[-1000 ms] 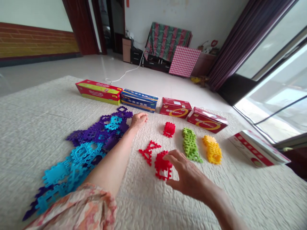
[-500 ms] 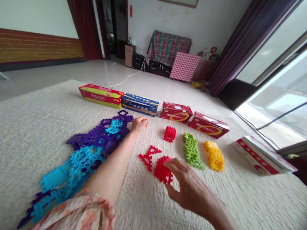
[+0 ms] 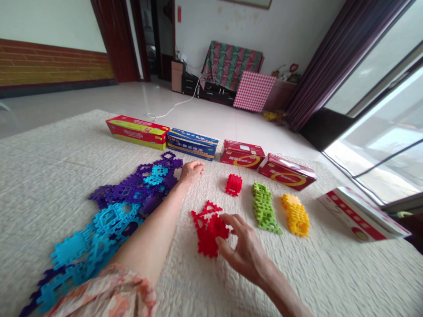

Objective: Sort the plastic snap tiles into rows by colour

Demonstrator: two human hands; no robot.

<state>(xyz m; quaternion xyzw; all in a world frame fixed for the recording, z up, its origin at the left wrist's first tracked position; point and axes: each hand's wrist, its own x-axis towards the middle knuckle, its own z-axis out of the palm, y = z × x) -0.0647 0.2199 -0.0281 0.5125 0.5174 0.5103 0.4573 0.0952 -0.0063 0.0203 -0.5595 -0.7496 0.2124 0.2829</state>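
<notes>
My right hand [image 3: 239,244] has its thumb and fingers around the right edge of a red interlocking plastic block [image 3: 209,237], which lies low over the cover. Red triangular frame pieces [image 3: 211,207] lie just behind and partly under it. My left hand [image 3: 192,171] is curled into a fist and rests on the cover, beside the purple interlocking pieces [image 3: 132,189]; I see nothing in it. Under and left of my left forearm spread light blue pieces [image 3: 71,248]. A small stack of red pieces [image 3: 234,185] stands farther back, between my two hands.
Rows of green pieces [image 3: 264,209] and yellow pieces [image 3: 295,215] lie to the right. Behind stand a red-and-yellow box [image 3: 137,133], a blue box [image 3: 191,145] and two dark red boxes [image 3: 243,155]. A white-and-red box [image 3: 360,215] is at far right, on the quilted cover [image 3: 76,154].
My right hand has moved left and closed in on the red block, which has shifted left over the triangular pieces. My left hand has stayed in place.
</notes>
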